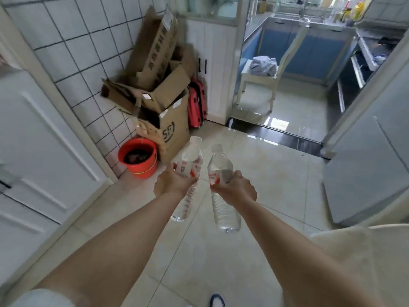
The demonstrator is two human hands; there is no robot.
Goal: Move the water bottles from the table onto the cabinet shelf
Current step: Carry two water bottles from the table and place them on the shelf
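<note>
My left hand (171, 183) grips a clear water bottle (190, 158) with a red and white label around its middle. My right hand (238, 189) holds a second clear bottle (221, 165) of the same kind, also by its label. Both bottles are held out in front of me over the tiled floor, caps pointing away, close side by side but apart. No table or cabinet shelf is in view.
A red bucket (138, 157) and a pile of cardboard boxes (159, 91) stand against the tiled wall at left, with a red suitcase (196, 105) behind. A white door (42, 138) is at left, a grey fridge (367, 165) at right. Ahead, a kitchen doorway with a white chair (261, 76).
</note>
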